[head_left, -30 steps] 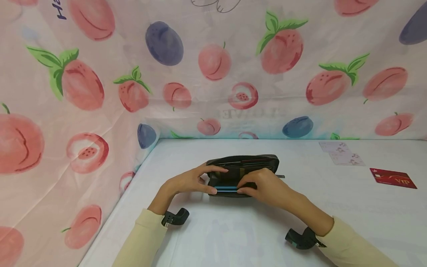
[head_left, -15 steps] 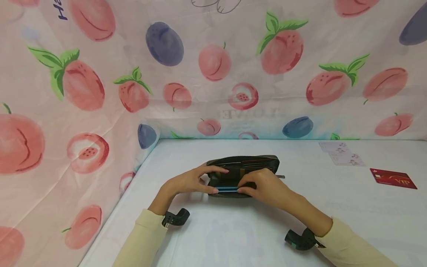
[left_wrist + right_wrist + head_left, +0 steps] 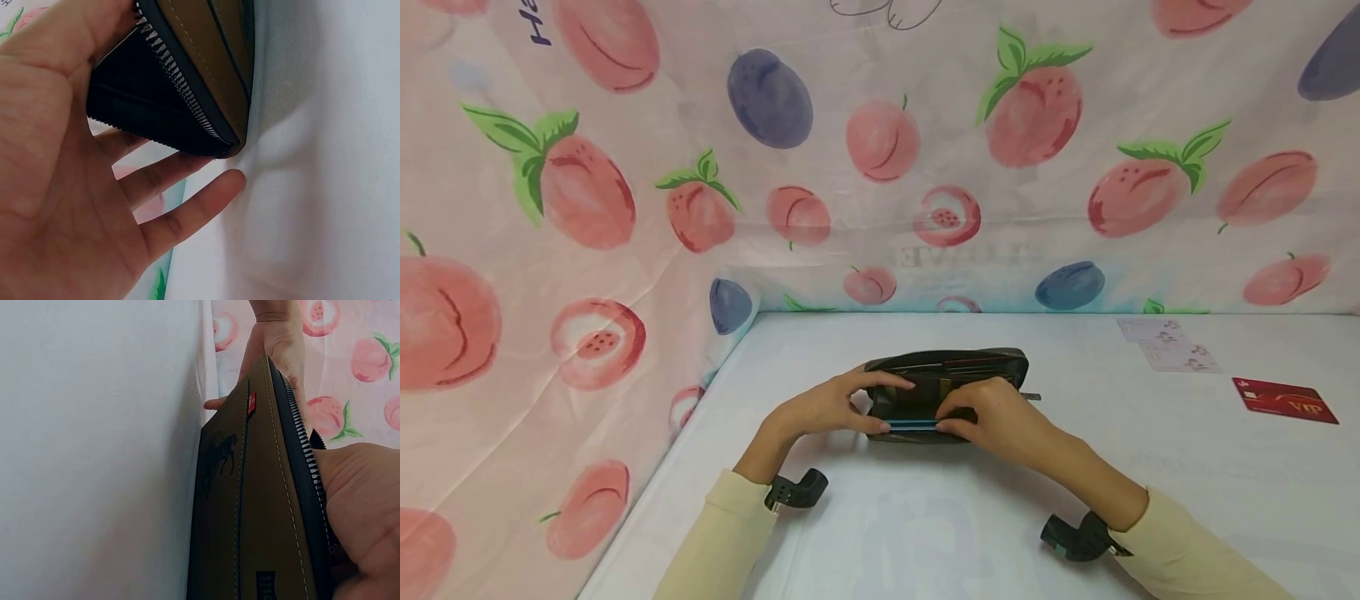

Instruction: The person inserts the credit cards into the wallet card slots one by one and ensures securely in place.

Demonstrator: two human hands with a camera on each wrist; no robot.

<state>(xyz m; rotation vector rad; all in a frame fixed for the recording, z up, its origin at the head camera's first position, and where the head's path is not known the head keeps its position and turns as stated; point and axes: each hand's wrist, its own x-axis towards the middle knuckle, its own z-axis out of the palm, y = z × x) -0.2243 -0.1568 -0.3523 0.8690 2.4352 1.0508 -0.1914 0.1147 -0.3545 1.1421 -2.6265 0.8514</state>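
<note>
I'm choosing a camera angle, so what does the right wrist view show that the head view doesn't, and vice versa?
Only the right wrist view shows the horse print and red tag on the outside of the wallet. Only the head view shows the red VIP card, the pale cards and the blue strip inside the wallet. Both show the wallet, left hand, right hand and fruit-print cloth.

We count one left hand (image 3: 823,408), one right hand (image 3: 1000,421), one zip wallet (image 3: 921,398), at least one blue-edged card (image 3: 913,424) inside, exact number unclear, one red VIP card (image 3: 1285,401), two pale cards (image 3: 1182,357), two black wrist devices (image 3: 801,489), two cream sleeves (image 3: 722,533), one tabletop (image 3: 925,533)
</note>
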